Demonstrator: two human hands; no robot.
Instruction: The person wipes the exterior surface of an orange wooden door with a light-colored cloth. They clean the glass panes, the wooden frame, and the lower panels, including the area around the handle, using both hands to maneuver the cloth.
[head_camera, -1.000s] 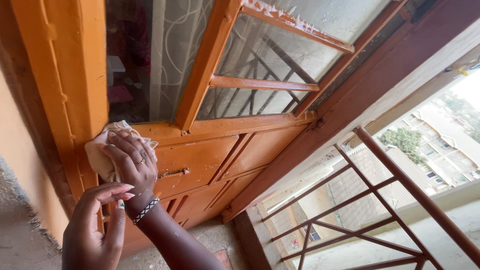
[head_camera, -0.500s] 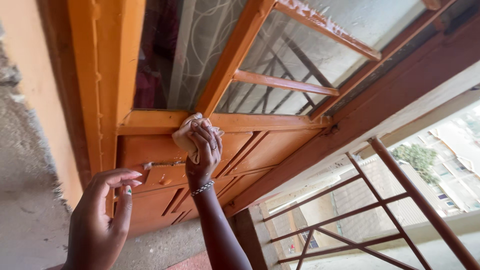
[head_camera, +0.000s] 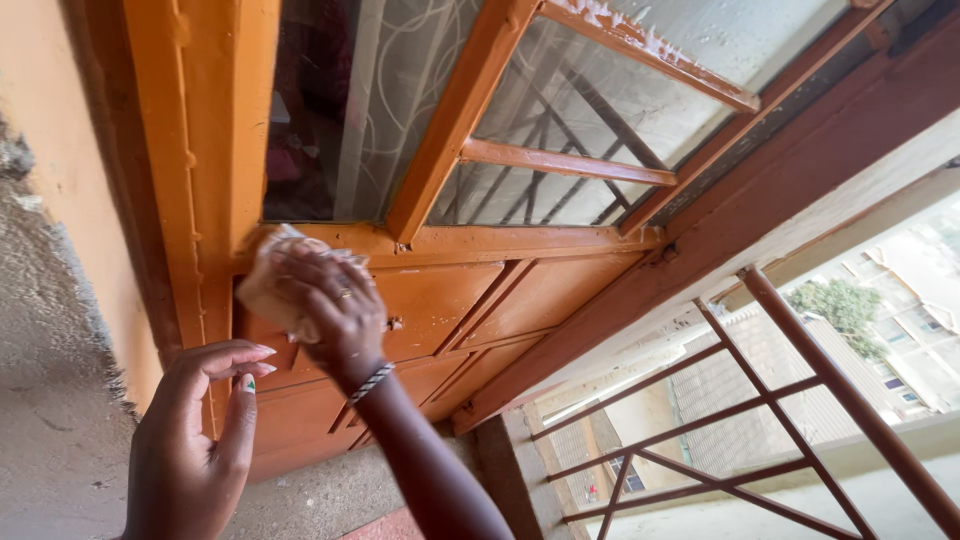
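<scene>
Open air right of the door (head_camera: 480, 300); the railing (head_camera: 800, 400) bars passage lower right

The right hand (head_camera: 335, 310) covers most of the pale cloth (head_camera: 265, 290), so only its crumpled edge shows at nine o'clock of the fingers. The left hand (head_camera: 195, 450) is cut off at the wrist by the bottom edge. Behind the patterned glass (head_camera: 400, 100) the room is dim and unreadable (dark shapes only). The orange door (head_camera: 480, 290) runs past the top edge.

Orange panelled door (head_camera: 470, 300) stands upright; pale cloth (head_camera: 268, 290) pressed flat against its panel below the glass.
</scene>
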